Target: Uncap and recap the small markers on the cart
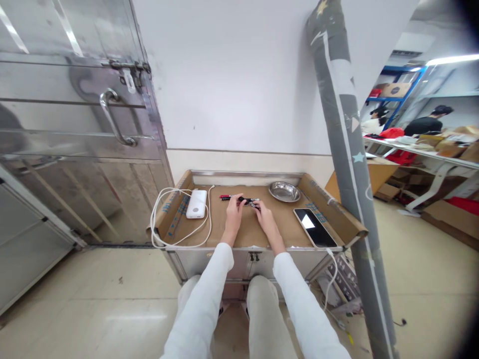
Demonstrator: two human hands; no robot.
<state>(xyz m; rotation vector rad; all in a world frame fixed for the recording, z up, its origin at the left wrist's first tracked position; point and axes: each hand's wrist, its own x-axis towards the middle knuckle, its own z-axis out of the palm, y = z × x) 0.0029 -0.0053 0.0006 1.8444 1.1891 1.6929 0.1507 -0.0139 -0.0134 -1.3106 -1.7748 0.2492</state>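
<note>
Although dark pen-like pieces (244, 200) are pinched in the nearly closed fingers of the left hand (234, 214) and right hand (265, 216), handling appears unfinished, with a red pen (224, 196) seen lying beside the left fingers.

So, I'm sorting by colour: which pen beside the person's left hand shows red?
The rear pen, just left of the left hand's fingertips: its visible end is red, while the front pen, right alongside it, looks black.

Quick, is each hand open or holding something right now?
Left hand: closed, holding a slim black pen-like object.
Right hand: closed, pinching a thin dark piece, too small to identify.
</note>
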